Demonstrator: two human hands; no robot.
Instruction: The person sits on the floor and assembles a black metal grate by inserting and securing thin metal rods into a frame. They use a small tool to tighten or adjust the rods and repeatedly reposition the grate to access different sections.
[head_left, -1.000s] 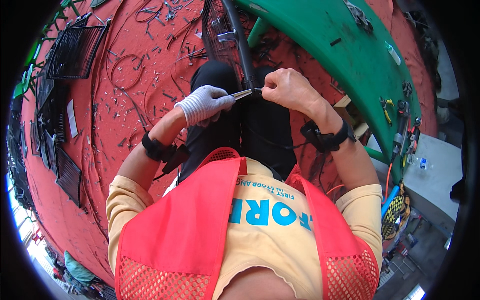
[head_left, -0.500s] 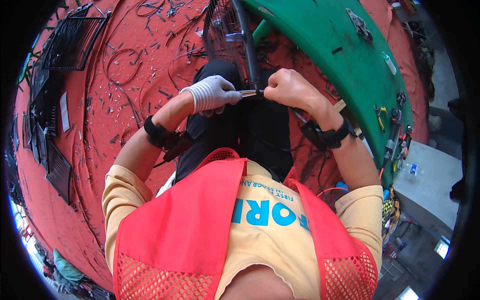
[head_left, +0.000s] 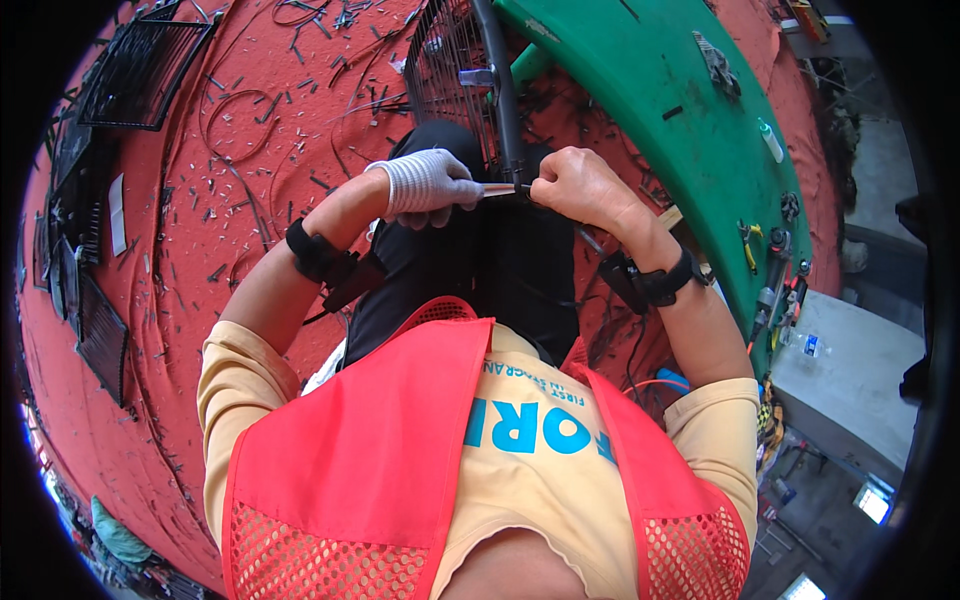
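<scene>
My left hand point(head_left: 430, 187), in a white knitted glove, is closed around a slim, tapering metal tool point(head_left: 497, 189) whose kind I cannot make out. Its tip points right, at the lower end of a thick black tube. That tube edges a dark wire rack point(head_left: 455, 75), which leans against my knees. Bare and curled tight, my right hand point(head_left: 585, 185) sits just right of the tube end. A small dark piece shows at its fingertips; the rest is hidden in the fist.
Red cloth point(head_left: 240, 190) covers the floor, strewn with dark scraps and thin strips. Other black racks point(head_left: 150, 75) lie at the left. A green table point(head_left: 640, 90) on the right bears a grey glove point(head_left: 716, 62), a white bottle point(head_left: 770, 142), yellow-handled pliers point(head_left: 749, 244) and a power tool point(head_left: 774, 270).
Both hands hold nearly the same pose at the tube end. The right fist is turned slightly, and the view has shifted a little.
</scene>
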